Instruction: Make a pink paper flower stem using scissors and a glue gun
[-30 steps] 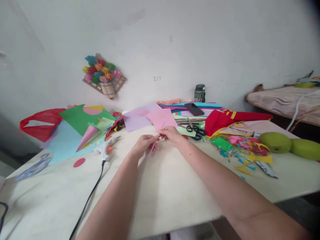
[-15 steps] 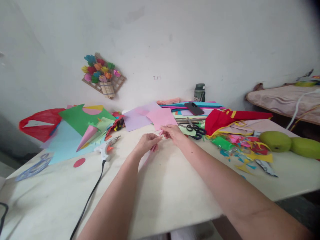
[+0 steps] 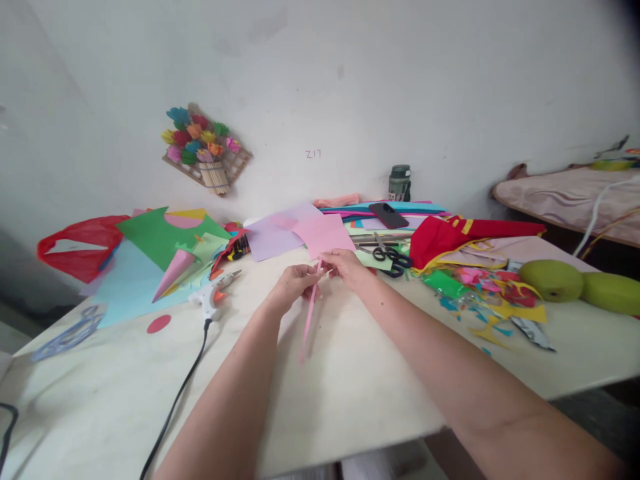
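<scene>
A narrow pink paper strip (image 3: 309, 321) hangs from between my hands, its lower end toward the table's front. My left hand (image 3: 295, 285) pinches the strip near its upper end, fingers closed. Close against it, my right hand (image 3: 344, 265) has its thumb and fingers pressed together on the top of the same strip. The fingertips partly hide the strip's upper end. Just behind the hands lies a pink paper sheet (image 3: 325, 233), overlapping a lilac sheet (image 3: 273, 239). To the right of my right hand are black-handled scissors (image 3: 395, 257).
A white glue gun (image 3: 206, 301) with a black cord lies left. Beyond it are a pink paper cone (image 3: 174, 273) and a green sheet (image 3: 150, 235). Right are a phone (image 3: 389, 215), red cloth (image 3: 430, 241), paper scraps (image 3: 493, 310) and a green cushion-like object (image 3: 550, 281). A bottle (image 3: 399, 183) stands behind.
The pink strip, formerly a blurred shape slanting beside my left hand, now hangs more upright and clearly visible below the fingers. Both hands stay in nearly the same place.
</scene>
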{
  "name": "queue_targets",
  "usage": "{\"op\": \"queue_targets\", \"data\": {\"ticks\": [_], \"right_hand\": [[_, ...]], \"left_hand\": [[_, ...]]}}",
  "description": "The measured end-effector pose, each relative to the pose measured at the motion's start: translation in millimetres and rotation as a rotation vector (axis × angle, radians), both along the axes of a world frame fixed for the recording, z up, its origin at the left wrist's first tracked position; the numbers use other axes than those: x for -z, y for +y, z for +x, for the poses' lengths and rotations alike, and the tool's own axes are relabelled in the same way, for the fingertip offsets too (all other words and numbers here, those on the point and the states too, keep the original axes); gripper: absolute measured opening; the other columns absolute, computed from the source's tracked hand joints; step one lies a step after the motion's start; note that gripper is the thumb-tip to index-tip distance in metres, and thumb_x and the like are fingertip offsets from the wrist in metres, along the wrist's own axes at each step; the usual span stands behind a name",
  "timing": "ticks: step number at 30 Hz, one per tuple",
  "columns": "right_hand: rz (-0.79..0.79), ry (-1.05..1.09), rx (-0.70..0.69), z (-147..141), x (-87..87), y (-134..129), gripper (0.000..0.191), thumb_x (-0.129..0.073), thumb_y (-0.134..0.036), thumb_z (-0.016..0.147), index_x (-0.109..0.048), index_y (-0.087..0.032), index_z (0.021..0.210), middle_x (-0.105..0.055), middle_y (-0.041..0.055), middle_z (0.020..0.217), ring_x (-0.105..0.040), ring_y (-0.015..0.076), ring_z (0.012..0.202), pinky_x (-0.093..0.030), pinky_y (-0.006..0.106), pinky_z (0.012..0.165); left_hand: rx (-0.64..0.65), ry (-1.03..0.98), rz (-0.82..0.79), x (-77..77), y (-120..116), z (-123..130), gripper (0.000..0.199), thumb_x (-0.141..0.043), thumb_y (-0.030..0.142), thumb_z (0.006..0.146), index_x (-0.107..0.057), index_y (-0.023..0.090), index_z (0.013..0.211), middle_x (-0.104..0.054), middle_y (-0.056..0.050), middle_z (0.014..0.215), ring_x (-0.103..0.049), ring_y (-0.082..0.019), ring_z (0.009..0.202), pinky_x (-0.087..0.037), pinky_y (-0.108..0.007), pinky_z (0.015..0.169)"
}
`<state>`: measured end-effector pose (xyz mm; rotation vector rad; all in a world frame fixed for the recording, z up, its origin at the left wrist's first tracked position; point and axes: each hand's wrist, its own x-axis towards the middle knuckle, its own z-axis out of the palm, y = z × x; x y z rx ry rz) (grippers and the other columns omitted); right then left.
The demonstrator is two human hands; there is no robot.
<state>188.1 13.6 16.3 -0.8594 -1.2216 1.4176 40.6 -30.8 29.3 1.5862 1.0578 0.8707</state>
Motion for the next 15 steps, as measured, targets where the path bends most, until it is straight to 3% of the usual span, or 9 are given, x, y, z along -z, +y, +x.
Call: {"op": "queue_targets", "data": {"ticks": [15], "right_hand": [[0.022, -0.083, -0.019, 0.2, 1.6, -0.4, 0.019, -0.065, -0.032, 0.058, -0.061, -0.015, 0.065, -0.060, 0.0015, 0.060, -0.050, 0.0075, 0.051, -0.033, 0.017, 0.041]], "left_hand": [[-0.043, -0.024, 0.010, 4.3, 3.0, -1.1, 0.032, -0.056, 0.044, 0.067, -0.057, 0.013, 0.074, -0.058, -0.002, 0.047, -0.050, -0.009, 0.039, -0.032, -0.019, 0.038]]}}
